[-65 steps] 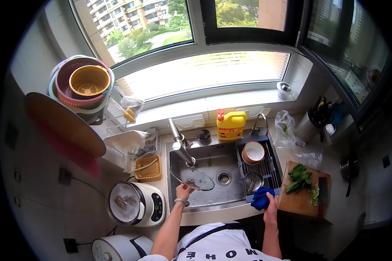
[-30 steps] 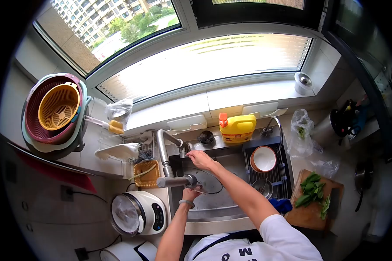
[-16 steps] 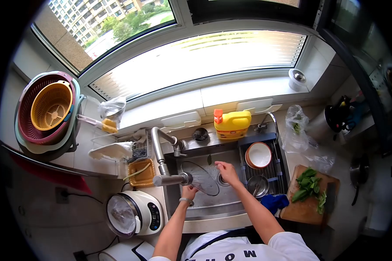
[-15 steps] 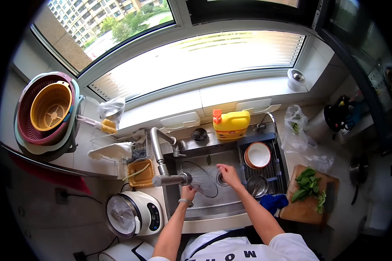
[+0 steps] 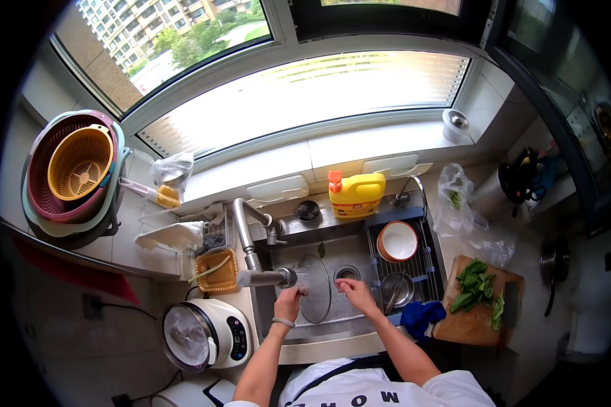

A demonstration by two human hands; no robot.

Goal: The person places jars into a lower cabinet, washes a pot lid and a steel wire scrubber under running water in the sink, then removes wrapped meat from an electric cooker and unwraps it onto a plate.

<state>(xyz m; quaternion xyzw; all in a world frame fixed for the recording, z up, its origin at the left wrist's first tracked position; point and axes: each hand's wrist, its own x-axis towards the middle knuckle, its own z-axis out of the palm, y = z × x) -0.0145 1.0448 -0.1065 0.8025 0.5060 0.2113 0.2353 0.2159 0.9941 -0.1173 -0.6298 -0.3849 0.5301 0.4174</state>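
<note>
A clear round glass lid [image 5: 317,298] is held tilted, nearly edge-on, inside the steel sink [image 5: 285,254]. My left hand [image 5: 288,303] is closed on the lid at its left side; a small knob seems to be between the fingertips. My right hand [image 5: 357,296] is just right of the lid's rim with its fingers pinched together. Whether they touch the rim or hold something small, I cannot make out. From the faucet [image 5: 268,277], above my left hand, water sprays onto the lid. The drain [image 5: 347,273] lies behind my right hand.
Right of the sink's middle, a drying rack [image 5: 424,271] holds a white bowl [image 5: 398,241] and a metal strainer [image 5: 397,290]. A blue cloth [image 5: 421,317] lies by the cutting board [image 5: 448,329] with green leaves [image 5: 473,283]. Behind stands a yellow jug [image 5: 360,197]; at left, a white cooker [image 5: 227,332].
The glass lid has turned to a narrower, more upright angle. My left hand has shifted from its lower edge up to its left side, and my right hand has come lower, close to the rim.
</note>
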